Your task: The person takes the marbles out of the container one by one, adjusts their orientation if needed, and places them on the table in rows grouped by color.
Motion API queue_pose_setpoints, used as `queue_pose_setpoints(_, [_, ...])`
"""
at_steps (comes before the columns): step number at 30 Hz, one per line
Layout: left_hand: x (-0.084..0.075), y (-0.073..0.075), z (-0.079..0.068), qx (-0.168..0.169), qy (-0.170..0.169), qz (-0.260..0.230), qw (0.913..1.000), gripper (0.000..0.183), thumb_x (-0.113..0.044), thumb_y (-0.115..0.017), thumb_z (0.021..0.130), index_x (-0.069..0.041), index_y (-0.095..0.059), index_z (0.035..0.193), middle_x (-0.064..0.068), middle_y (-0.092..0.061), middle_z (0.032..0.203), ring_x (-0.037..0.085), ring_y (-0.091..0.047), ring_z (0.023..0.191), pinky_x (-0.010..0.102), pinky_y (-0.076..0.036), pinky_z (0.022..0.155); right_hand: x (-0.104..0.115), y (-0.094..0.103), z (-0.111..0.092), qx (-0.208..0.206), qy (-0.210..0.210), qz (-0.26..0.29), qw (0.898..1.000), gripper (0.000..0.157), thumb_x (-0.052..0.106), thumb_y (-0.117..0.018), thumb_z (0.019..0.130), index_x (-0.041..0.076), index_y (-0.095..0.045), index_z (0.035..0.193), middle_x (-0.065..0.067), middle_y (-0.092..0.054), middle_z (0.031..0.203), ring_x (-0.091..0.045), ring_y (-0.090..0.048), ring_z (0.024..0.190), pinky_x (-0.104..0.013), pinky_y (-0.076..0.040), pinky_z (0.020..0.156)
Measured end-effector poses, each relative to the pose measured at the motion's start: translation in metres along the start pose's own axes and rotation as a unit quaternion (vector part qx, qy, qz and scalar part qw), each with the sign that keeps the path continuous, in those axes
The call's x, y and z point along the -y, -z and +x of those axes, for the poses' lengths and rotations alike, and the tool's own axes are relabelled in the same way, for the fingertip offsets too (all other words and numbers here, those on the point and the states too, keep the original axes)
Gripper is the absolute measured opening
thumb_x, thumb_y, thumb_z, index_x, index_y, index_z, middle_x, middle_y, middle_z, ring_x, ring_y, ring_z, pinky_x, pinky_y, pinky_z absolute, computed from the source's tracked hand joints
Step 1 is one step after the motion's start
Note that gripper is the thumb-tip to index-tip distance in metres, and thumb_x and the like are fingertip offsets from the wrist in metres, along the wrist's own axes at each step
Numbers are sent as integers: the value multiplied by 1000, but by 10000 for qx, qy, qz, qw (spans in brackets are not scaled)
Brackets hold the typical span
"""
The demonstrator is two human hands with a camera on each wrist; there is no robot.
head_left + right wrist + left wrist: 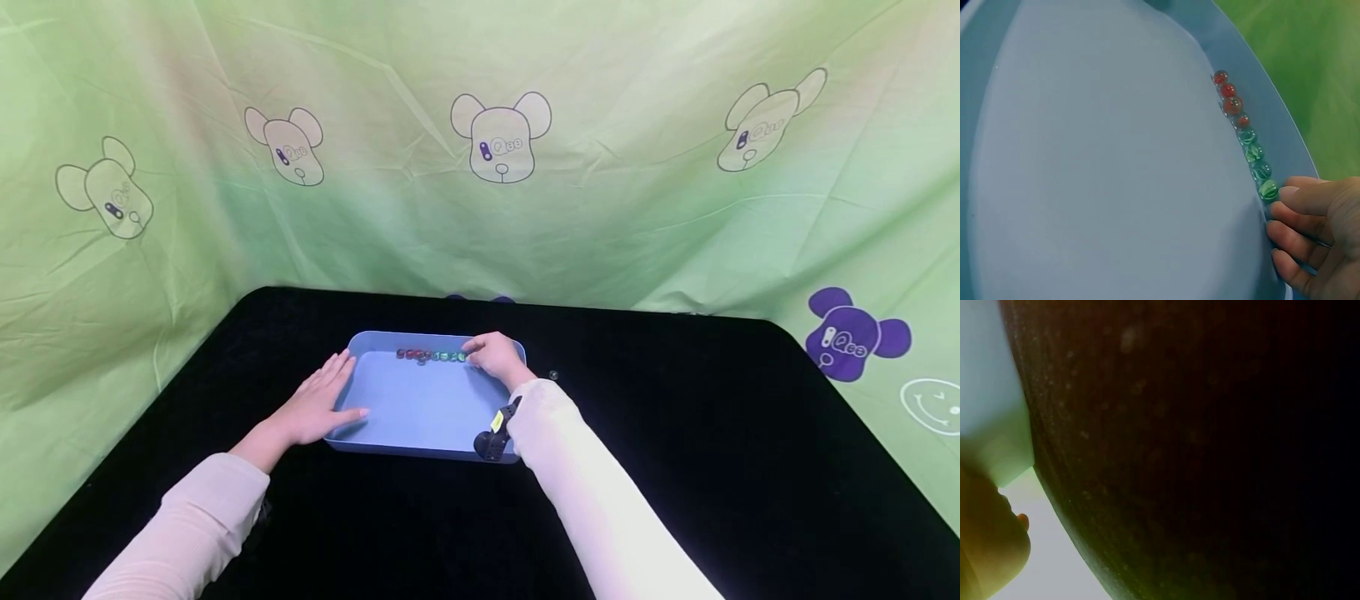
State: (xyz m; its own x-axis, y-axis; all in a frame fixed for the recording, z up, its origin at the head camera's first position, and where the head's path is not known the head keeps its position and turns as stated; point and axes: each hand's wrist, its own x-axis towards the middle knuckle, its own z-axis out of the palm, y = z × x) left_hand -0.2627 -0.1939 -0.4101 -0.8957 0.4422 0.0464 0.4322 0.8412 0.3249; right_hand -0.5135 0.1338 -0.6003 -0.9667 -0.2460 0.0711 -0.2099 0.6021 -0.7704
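Observation:
A row of glass marbles lies along the far wall of a light-blue tray (420,408). Those on the left are red marbles (1228,90); toward the right come several green marbles (1252,152). My right hand (497,357) reaches over the tray's right side, its thumb and fingertips touching the end green marble (1269,190). The rest of its fingers are loosely bent by the wall. With fingers spread, my left hand (315,404) rests on the tray's left rim, thumb extending inside. Only part of that hand shows at the lower left of the left wrist view.
On the black tabletop (675,433), just right of the tray, sits a single clear marble (553,375). A green curtain (390,242) with mouse-head prints hangs behind and at both sides. A dark wrist camera (497,433) overlaps the tray's lower right corner.

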Motion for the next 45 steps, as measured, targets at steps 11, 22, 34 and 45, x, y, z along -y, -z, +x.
queue_pose_setpoints(11, [-2,0,-1,61,22,-21,10000,84,-50,-49,81,2,-13,137,16,-4,143,31,-3,128,46,-9,100,146,49,-97,225,-26,-508,9985,21,7,-66,72,15,-69,91,2,-63,92,-14,-53,83,-26,-43,67])
queue_pose_setpoints(22, [-1,0,-3,77,67,-60,9999,85,-52,-48,81,1,-13,137,15,-3,143,29,-1,129,46,-8,100,169,52,-108,176,-171,-862,9960,22,6,-64,73,16,-69,92,3,-63,96,-13,-52,91,-26,-40,76])
queue_pose_setpoints(34, [-1,0,-2,86,71,-75,9999,84,-52,-48,81,1,-13,137,15,-3,143,30,-1,129,46,-8,100,100,26,-62,-22,75,-895,9960,17,9,-67,70,23,-70,80,10,-63,83,-12,-53,81,-27,-42,66])
queue_pose_setpoints(45, [-2,2,-2,60,33,-19,10000,84,-51,-48,81,1,-14,137,16,-5,142,32,-3,128,47,-10,99,193,59,-126,-12,-82,-828,9965,13,0,-63,73,9,-70,80,0,-64,81,-15,-54,78,-26,-43,65])
